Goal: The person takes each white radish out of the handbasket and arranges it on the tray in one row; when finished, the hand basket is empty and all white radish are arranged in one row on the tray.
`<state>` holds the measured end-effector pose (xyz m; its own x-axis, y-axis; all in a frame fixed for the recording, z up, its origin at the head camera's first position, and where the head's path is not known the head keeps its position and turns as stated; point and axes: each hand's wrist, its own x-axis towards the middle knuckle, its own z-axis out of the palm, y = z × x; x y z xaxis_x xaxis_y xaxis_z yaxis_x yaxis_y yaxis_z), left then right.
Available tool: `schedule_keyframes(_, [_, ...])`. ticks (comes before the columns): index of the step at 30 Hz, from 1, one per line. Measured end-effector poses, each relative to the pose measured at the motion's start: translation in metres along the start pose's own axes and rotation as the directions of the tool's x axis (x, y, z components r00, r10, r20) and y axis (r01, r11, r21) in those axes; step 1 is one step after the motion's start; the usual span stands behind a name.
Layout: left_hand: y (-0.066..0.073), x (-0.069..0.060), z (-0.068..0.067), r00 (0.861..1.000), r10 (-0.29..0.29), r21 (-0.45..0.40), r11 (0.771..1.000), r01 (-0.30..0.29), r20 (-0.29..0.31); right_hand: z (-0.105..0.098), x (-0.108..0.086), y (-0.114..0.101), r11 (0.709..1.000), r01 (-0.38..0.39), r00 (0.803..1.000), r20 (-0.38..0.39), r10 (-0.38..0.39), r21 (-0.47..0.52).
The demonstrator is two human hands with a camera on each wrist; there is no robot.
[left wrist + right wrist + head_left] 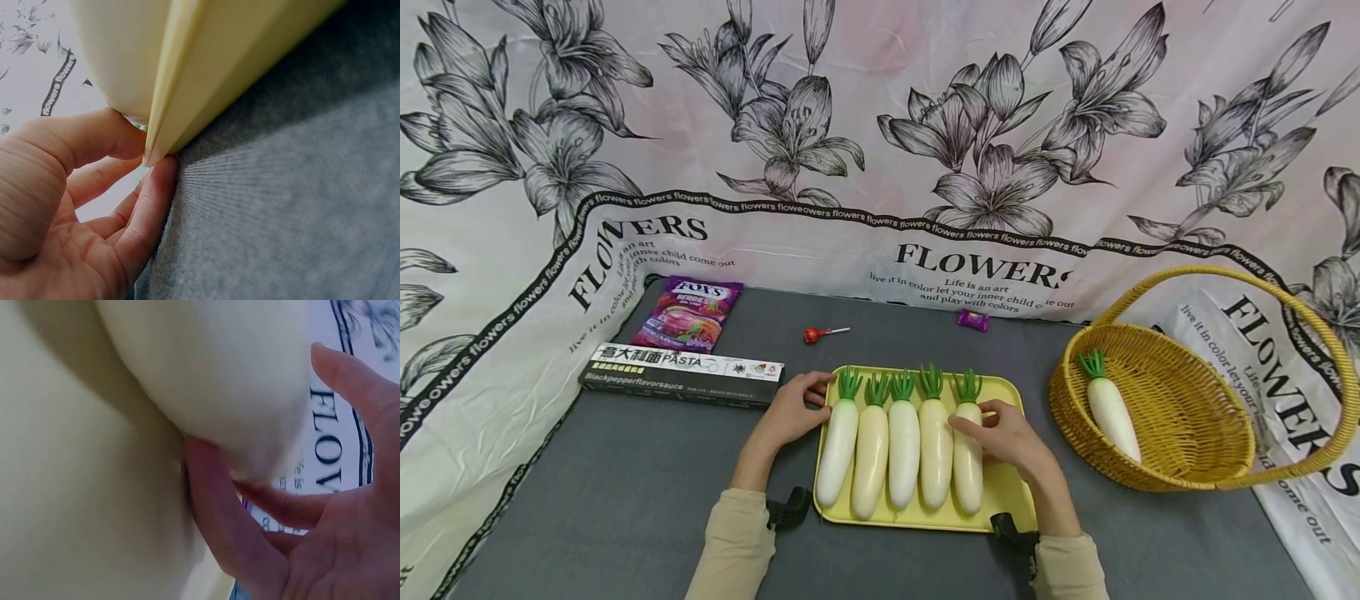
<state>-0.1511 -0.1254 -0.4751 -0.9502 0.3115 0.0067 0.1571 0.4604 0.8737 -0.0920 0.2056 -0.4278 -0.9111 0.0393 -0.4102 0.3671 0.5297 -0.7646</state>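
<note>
In the head view, several white radishes with green tops lie side by side in a yellow tray. My left hand pinches the tray's left rim near its upper corner, its thumb above the edge and a fingertip beneath, as the left wrist view shows. At the tray's right side, my right hand holds the rightmost radish. Its thumb is at one side of that radish and a finger reaches under the other. The radish's far side is hidden in the right wrist view.
A wicker basket with a tall handle stands at the right, holding one white radish. Behind the tray lie a red lollipop and a purple wrapped candy. A pasta box and a candy bag lie left.
</note>
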Motion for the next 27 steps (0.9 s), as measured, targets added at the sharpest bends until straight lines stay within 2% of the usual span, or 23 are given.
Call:
schedule_keyframes(6, [-0.0006, 0.0005, 0.0002, 1.0, 0.007, -0.001, 1.0, -0.007, 0.006, 0.006, 0.0002, -0.0041, 0.991, 0.021, 0.999, -0.031, -0.026, -0.131])
schedule_keyframes(11, [0.0002, 0.0009, 0.0001, 1.0, -0.002, 0.004, 1.0, 0.002, 0.004, 0.0057, -0.0011, -0.0061, 0.99, 0.023, 1.0, -0.001, -0.023, -0.137])
schedule_keyframes(17, [0.0006, 0.0004, 0.0001, 1.0, -0.001, -0.004, 1.0, 0.001, 0.007, 0.006, -0.0008, -0.0081, 0.987, 0.029, 1.0, -0.007, -0.03, -0.157])
schedule_keyframes(21, [0.0001, -0.0002, 0.0001, 1.0, -0.004, -0.014, 1.0, 0.004, 0.009, 0.0056, -0.0015, -0.0085, 0.991, 0.026, 1.0, -0.002, -0.026, -0.134])
schedule_keyframes(27, [0.0007, -0.0008, -0.001, 1.0, -0.011, -0.015, 1.0, 0.011, 0.013, -0.0001, -0.0041, -0.0078, 0.999, 0.018, 1.0, -0.002, -0.018, -0.035])
